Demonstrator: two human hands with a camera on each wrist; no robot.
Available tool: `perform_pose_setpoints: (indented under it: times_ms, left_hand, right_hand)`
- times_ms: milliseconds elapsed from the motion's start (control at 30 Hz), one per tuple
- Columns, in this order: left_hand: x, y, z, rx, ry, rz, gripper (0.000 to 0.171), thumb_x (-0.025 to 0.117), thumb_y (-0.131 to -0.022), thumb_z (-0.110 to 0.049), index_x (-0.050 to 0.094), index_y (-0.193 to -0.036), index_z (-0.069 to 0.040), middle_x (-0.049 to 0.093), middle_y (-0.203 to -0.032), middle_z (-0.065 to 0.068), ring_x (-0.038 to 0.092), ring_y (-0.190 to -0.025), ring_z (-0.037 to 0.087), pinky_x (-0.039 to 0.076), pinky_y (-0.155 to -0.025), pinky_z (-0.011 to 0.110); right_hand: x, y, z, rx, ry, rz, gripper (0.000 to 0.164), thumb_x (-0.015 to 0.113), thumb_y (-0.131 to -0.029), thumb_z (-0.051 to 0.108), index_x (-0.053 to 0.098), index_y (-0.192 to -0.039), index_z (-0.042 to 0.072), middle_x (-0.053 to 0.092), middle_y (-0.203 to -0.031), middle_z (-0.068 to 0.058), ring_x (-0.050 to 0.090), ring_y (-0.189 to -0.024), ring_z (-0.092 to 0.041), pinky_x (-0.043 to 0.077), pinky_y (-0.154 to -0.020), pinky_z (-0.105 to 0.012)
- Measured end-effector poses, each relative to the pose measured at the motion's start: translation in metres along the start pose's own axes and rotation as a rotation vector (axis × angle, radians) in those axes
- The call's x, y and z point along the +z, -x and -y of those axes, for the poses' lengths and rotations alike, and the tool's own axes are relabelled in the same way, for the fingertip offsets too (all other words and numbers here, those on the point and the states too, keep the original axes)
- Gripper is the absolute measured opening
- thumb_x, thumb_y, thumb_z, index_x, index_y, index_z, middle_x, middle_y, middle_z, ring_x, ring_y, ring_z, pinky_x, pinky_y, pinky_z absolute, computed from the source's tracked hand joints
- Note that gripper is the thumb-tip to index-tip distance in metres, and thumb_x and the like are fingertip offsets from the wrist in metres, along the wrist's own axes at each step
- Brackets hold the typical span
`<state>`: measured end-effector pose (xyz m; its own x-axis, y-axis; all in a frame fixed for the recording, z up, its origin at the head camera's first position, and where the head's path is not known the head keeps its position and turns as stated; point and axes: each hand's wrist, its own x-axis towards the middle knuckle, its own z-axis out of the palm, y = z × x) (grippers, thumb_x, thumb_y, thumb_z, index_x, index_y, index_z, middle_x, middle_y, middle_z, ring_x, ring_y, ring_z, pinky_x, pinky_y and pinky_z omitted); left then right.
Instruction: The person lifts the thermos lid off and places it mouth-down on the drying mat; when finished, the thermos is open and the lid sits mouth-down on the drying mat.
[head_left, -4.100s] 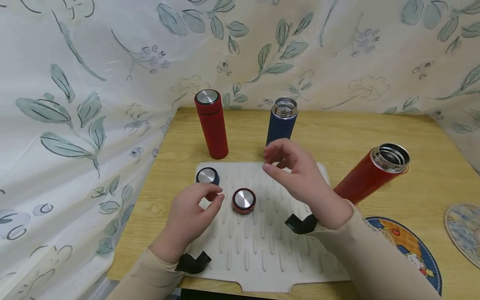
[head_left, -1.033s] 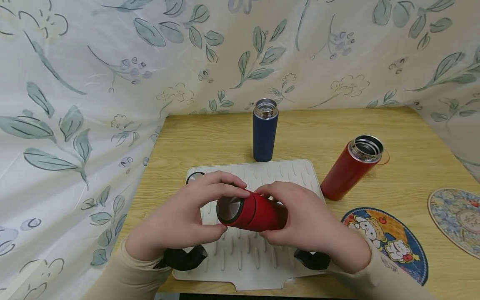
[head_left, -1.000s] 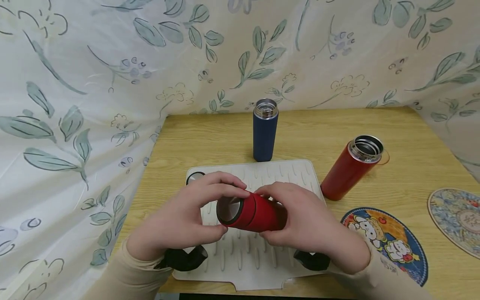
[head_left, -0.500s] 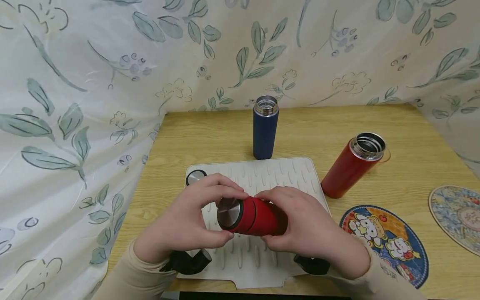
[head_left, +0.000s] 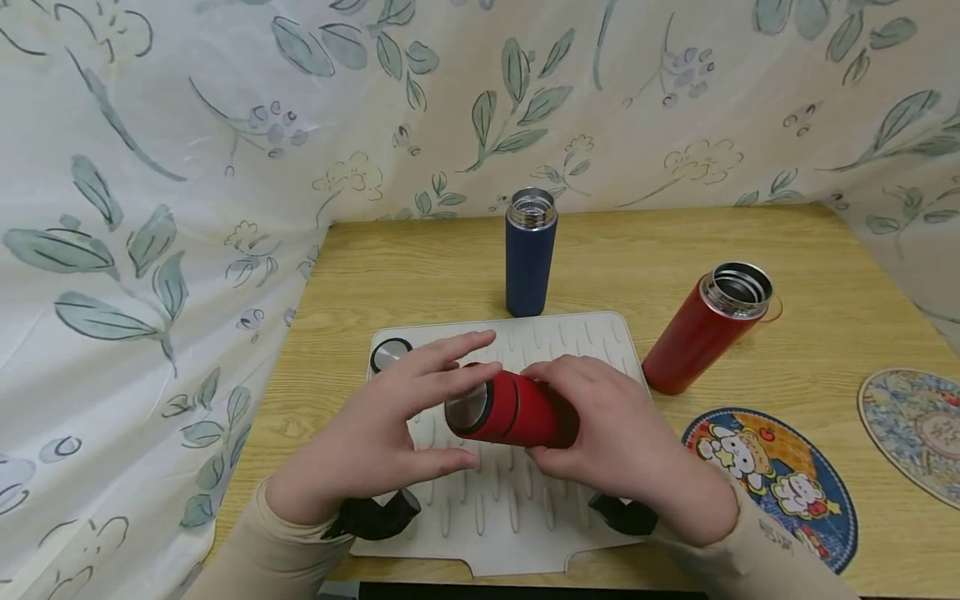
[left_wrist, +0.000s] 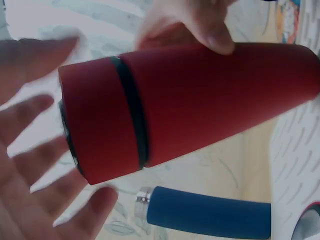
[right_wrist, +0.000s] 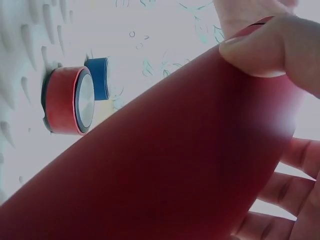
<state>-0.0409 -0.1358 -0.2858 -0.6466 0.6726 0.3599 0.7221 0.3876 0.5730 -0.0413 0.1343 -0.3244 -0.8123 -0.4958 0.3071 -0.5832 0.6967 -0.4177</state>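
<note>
My right hand (head_left: 611, 437) grips the body of a red thermos flask (head_left: 536, 412), tilted over the white mat with its steel-topped lid toward the left. A dark ring (left_wrist: 132, 110) shows between lid and body. My left hand (head_left: 382, 429) is spread around the lid end, its fingers straight and clear of the lid in the left wrist view. On the mat, a loose red lid (right_wrist: 67, 100) sits close to a blue lid (right_wrist: 98, 78). The head view hides that red lid behind the hands and flask, while the blue lid's steel top (head_left: 390, 355) peeks out beyond my left hand.
An uncapped blue flask (head_left: 529, 262) stands behind the white ridged mat (head_left: 487, 525). To the right is an uncapped red flask (head_left: 697, 337) with an orange loop at its neck. Two round patterned mats, one blue-rimmed (head_left: 795, 492) and one pale (head_left: 915, 433), lie on the right.
The capped red flask stood at the back left earlier and is now held over the mat. Since half a second ago, my left fingers have spread off its lid and the flask has risen slightly.
</note>
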Motion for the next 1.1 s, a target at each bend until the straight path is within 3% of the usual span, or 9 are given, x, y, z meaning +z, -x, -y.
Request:
perform_pose_setpoints:
  times_ms: [100,233,400,567,667,833,967,1100]
  left_hand:
    - [-0.003,0.0,0.001,0.098,0.052,0.063,0.067,0.078,-0.083,0.0,0.057,-0.145,-0.013,0.038,-0.161,0.005,0.033,-0.15,0.027,0.043,-0.112,0.046]
    - [-0.003,0.0,0.002,0.116,0.065,0.05,0.063,0.072,-0.081,0.008,0.062,-0.139,-0.012,0.049,-0.154,0.007,0.043,-0.144,0.026,0.048,-0.107,0.041]
    - [-0.001,-0.001,0.001,0.014,0.008,-0.059,0.056,0.088,-0.078,-0.015,0.068,-0.131,-0.015,0.063,-0.133,0.001,0.059,-0.12,0.015,0.055,-0.089,0.034]
    - [0.006,-0.003,0.0,-0.087,-0.201,-0.177,0.063,0.089,-0.073,-0.048,0.071,-0.123,-0.015,0.071,-0.11,-0.005,0.063,-0.092,0.007,0.057,-0.075,0.028]
    - [0.009,-0.002,0.001,-0.057,-0.224,-0.173,0.07,0.09,-0.071,-0.05,0.069,-0.129,-0.015,0.07,-0.122,-0.002,0.064,-0.109,0.012,0.057,-0.088,0.034]
    - [0.003,0.001,0.005,0.096,-0.122,-0.043,0.063,0.088,-0.078,-0.017,0.066,-0.136,-0.017,0.054,-0.15,0.004,0.044,-0.143,0.025,0.044,-0.11,0.047]
    - [0.001,0.001,0.006,0.146,-0.131,-0.016,0.056,0.082,-0.081,-0.002,0.068,-0.132,-0.018,0.053,-0.15,0.005,0.045,-0.141,0.026,0.046,-0.109,0.045]
    - [0.002,0.001,0.004,0.087,-0.162,-0.09,0.056,0.088,-0.079,-0.02,0.068,-0.13,-0.017,0.061,-0.137,0.003,0.056,-0.126,0.021,0.052,-0.099,0.04]
  right_hand:
    - [0.0,-0.001,-0.001,-0.008,-0.002,-0.007,0.078,0.095,-0.061,0.04,0.062,-0.13,0.022,0.068,-0.115,0.008,0.061,-0.102,-0.011,0.057,-0.084,-0.038]
    - [0.001,-0.002,-0.001,-0.012,-0.002,-0.005,0.079,0.095,-0.061,0.041,0.062,-0.13,0.023,0.068,-0.116,0.008,0.061,-0.102,-0.01,0.057,-0.084,-0.037]
    - [0.002,-0.003,0.0,-0.005,0.001,0.002,0.077,0.094,-0.062,0.041,0.061,-0.13,0.025,0.067,-0.116,0.01,0.059,-0.102,-0.01,0.056,-0.084,-0.036]
    - [0.003,-0.002,0.0,-0.003,0.024,0.005,0.076,0.093,-0.063,0.04,0.061,-0.13,0.025,0.067,-0.115,0.01,0.059,-0.102,-0.01,0.056,-0.082,-0.036]
    - [0.003,-0.003,-0.001,-0.008,0.033,-0.011,0.077,0.094,-0.062,0.038,0.062,-0.13,0.023,0.068,-0.114,0.008,0.06,-0.101,-0.012,0.056,-0.082,-0.038]
    - [0.002,-0.003,-0.005,-0.01,0.043,-0.03,0.08,0.095,-0.061,0.036,0.062,-0.131,0.019,0.069,-0.115,0.003,0.063,-0.102,-0.016,0.057,-0.083,-0.042]
    - [0.002,-0.003,-0.005,-0.01,0.057,-0.031,0.081,0.096,-0.06,0.038,0.062,-0.131,0.02,0.069,-0.116,0.003,0.063,-0.103,-0.016,0.058,-0.084,-0.042]
    - [0.001,-0.003,-0.002,-0.023,0.057,-0.041,0.078,0.095,-0.061,0.038,0.063,-0.13,0.021,0.068,-0.115,0.005,0.062,-0.103,-0.014,0.058,-0.083,-0.04]
